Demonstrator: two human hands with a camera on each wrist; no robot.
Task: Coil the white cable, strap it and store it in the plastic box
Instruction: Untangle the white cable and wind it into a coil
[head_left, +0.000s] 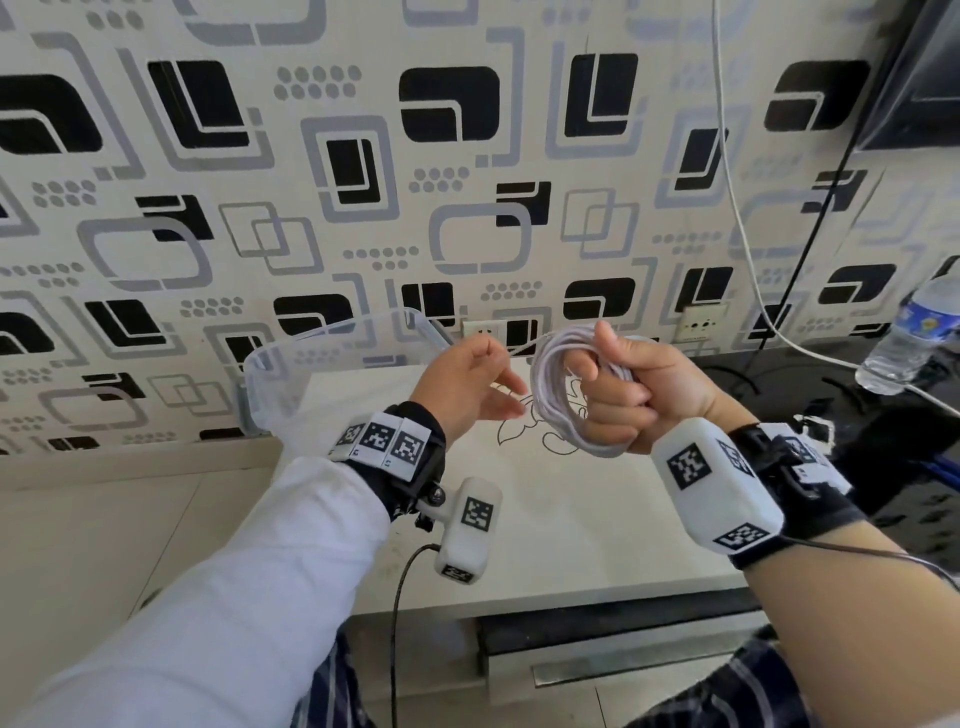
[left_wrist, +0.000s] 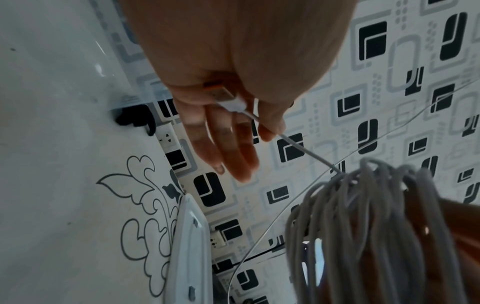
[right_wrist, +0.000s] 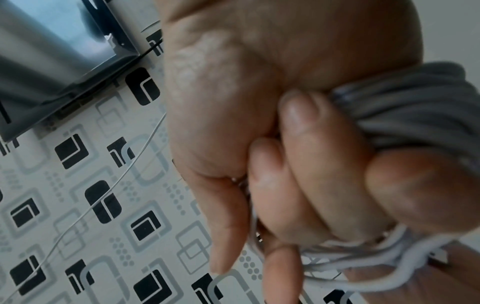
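above the counter (head_left: 545, 525), the right hand (head_left: 644, 395) fists the white cable (head_left: 558, 395) coil while the left hand (head_left: 467, 384), pinching its plug end (left_wrist: 226, 98), should wind that tail on snugly, plastic box (head_left: 291, 374) waiting behind.

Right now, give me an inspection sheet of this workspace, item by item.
Surface: white table with a black floral drawing.
Job's things: white cable coiled in loops; clear plastic box at the table's far left, no cable in it; strap: nothing seen.
Clutter: water bottle at right.
Grippers: right hand grips the coil; left hand pinches the cable's plug end.
Cables: thin white wire and a black one hang down the wall.
Surroundings: patterned wallpaper, wall sockets.
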